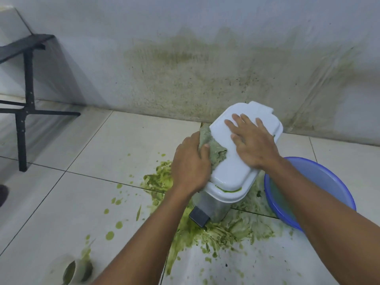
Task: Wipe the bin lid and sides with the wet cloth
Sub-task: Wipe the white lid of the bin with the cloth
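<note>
The pedal bin (213, 204) stands on the tiled floor (102, 151) by the wall. Your right hand (253, 142) lies flat on its white lid (232, 175), fingers spread; lean there to steady it. Your left hand (191, 163) fingers clamp the wet cloth (216, 150) at the lid's left edge; sweep firmly toward the green smear (228, 190) on the front lip.

I find the tiled floor (115, 145) fouled: the bin (216, 204) stands in smeared green spill (230, 231), blue basin (329, 177) just right of it, black frame (21, 130) well left.
</note>
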The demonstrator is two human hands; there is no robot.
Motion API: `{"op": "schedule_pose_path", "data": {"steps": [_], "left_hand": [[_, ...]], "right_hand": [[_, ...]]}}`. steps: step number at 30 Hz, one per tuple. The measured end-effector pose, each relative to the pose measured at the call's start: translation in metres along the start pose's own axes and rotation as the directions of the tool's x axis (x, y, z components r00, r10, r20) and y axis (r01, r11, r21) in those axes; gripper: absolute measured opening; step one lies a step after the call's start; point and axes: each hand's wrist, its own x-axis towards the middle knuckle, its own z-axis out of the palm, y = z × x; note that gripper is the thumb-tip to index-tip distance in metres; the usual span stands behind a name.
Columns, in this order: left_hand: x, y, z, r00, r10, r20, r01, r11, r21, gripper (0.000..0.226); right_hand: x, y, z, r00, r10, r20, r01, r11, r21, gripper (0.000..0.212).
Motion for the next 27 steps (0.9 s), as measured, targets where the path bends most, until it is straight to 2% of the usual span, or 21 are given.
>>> {"op": "schedule_pose_path", "data": {"steps": [2,4,6,9,11,13,15,18,20,22,27], "left_hand": [[-0.03,0.007,0.013,0.994,0.003,-0.112,-0.001,1.0,0.021,0.056],[-0.021,0.003,0.013,0.989,0.039,-0.144,-0.038,0.999,0.012,0.057],[0.01,-0.004,0.001,0.996,0.028,-0.09,-0.03,0.999,-0.018,0.054],[0.061,-0.013,-0.023,0.997,-0.034,0.076,0.04,0.996,-0.08,0.051],[0.081,-0.017,-0.03,0.99,-0.082,0.115,0.092,0.992,-0.084,0.042],[0.089,-0.02,-0.031,0.988,-0.098,0.123,0.11,0.99,-0.091,0.038],[0.088,-0.022,-0.031,0.989,-0.084,0.122,0.096,0.991,-0.098,0.036],[0.085,-0.022,-0.027,0.993,-0.076,0.093,0.087,0.989,-0.118,0.034],[0.077,-0.022,-0.022,0.994,-0.096,0.057,0.105,0.98,-0.171,0.034],[0.052,-0.023,-0.015,0.993,-0.117,-0.022,0.109,0.969,-0.223,0.046],[-0.043,0.0,0.01,0.972,-0.17,-0.161,0.128,0.962,-0.243,0.061]], "right_hand": [[0.0,-0.002,0.003,0.999,0.028,-0.019,-0.028,1.0,-0.014,0.052],[0.0,-0.005,0.004,0.998,0.066,-0.023,-0.067,0.997,-0.04,0.053],[0.0,-0.015,0.008,0.986,0.162,-0.032,-0.164,0.982,-0.091,0.054],[0.001,-0.046,0.019,0.926,0.375,-0.044,-0.377,0.921,-0.096,0.06],[0.003,-0.062,0.023,0.906,0.423,-0.005,-0.421,0.901,-0.106,0.066],[0.005,-0.057,0.017,0.933,0.358,0.031,-0.347,0.922,-0.172,0.076],[0.008,-0.032,0.004,0.979,0.195,0.062,-0.177,0.958,-0.227,0.084],[0.009,-0.001,-0.006,0.993,0.008,0.121,0.016,0.98,-0.197,0.081],[0.011,0.002,-0.001,0.995,0.008,0.1,0.01,0.984,-0.178,0.072],[0.013,-0.002,0.005,0.997,0.039,0.071,-0.025,0.984,-0.178,0.065],[0.011,-0.002,0.006,0.996,0.054,0.066,-0.042,0.983,-0.181,0.063]]}}
